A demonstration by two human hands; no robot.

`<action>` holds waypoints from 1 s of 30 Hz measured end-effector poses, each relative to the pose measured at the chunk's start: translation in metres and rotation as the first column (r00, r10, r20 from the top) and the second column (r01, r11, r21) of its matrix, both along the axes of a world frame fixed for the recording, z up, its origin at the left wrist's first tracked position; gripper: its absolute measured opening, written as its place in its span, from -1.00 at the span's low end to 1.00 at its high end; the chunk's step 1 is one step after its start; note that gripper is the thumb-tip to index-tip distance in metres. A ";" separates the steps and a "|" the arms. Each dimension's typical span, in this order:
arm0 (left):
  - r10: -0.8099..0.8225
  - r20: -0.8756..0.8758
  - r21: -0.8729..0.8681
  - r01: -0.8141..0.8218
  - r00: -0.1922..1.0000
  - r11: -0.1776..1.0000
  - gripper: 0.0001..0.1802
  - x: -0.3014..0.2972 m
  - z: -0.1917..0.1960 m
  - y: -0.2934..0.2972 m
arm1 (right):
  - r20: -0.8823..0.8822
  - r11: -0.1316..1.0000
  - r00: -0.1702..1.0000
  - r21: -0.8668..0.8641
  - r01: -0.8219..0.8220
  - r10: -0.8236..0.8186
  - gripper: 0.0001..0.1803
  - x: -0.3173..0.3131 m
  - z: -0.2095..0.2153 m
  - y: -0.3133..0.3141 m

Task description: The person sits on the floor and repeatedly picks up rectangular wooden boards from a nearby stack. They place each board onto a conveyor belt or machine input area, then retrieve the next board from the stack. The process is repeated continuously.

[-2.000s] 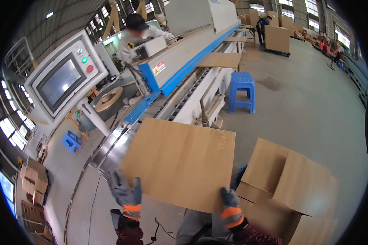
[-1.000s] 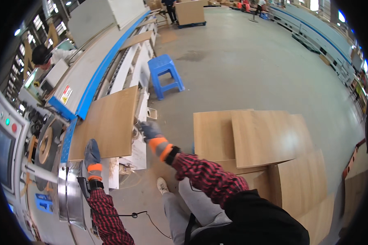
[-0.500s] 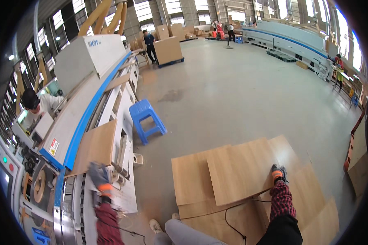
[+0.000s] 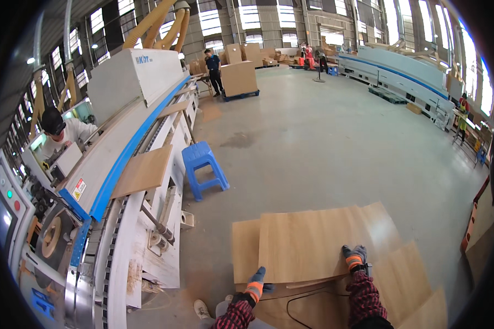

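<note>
A stack of flat wood-grain panels (image 4: 240, 241) lies low in front of me. Its uppermost wood panel (image 4: 307, 236) sits askew on the others. At the panel's near left corner is my left hand (image 4: 258, 283), in a grey glove with an orange band, closed on the edge with a digit on top. My right hand (image 4: 355, 256), gloved alike, grips the same panel by its near edge further right. The undersides of both grips are hidden. A dark cord (image 4: 296, 313) runs over the lower panels between my arms.
On the left stands a long white-and-blue machine (image 4: 134, 145) carrying a wood panel (image 4: 144, 171) on its track. A blue stool (image 4: 205, 170) is beside it. One person (image 4: 66, 131) works behind the machine; another person (image 4: 214, 71) stands near a large carton stack (image 4: 240, 79).
My left hand has come from beside the machine's track to the top panel's near edge. The top panel and my right hand have shifted left. The panel on the machine has moved further along.
</note>
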State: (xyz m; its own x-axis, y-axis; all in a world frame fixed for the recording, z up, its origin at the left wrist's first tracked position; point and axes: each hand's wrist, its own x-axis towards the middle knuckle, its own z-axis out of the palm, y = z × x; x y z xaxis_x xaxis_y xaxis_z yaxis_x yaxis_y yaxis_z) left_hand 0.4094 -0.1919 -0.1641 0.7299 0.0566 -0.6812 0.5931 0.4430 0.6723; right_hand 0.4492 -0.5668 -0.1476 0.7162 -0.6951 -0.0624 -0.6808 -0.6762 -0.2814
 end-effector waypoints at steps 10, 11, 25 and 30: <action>0.418 0.322 0.170 -0.486 0.849 0.857 -0.67 -0.163 0.127 0.127 | 0.117 0.723 0.880 0.526 -0.449 0.461 -0.40 -0.007 0.007 0.144; 0.457 0.266 0.255 -0.519 0.849 0.816 -0.70 -0.184 0.155 0.138 | 0.115 0.699 0.849 0.517 -0.495 0.516 -0.43 -0.010 0.008 0.168; -0.082 0.256 0.798 -0.259 0.963 -0.544 -0.59 -0.315 0.245 0.285 | 0.276 -0.597 0.912 0.801 -0.045 0.302 -0.73 -0.202 0.178 0.502; -0.060 0.335 0.825 -0.323 0.940 -0.463 -0.64 -0.296 0.235 0.322 | 0.418 -0.409 0.856 0.869 -0.279 0.303 -0.75 -0.207 0.170 0.590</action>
State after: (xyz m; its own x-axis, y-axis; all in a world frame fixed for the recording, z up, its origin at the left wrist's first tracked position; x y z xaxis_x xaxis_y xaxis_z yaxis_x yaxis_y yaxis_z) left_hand 0.1137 0.1302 0.0714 0.5965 0.5324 0.6007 0.4852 -0.8353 0.2585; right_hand 0.2427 0.0236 0.0220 0.7802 0.5553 -0.2880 -0.5167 0.3126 -0.7970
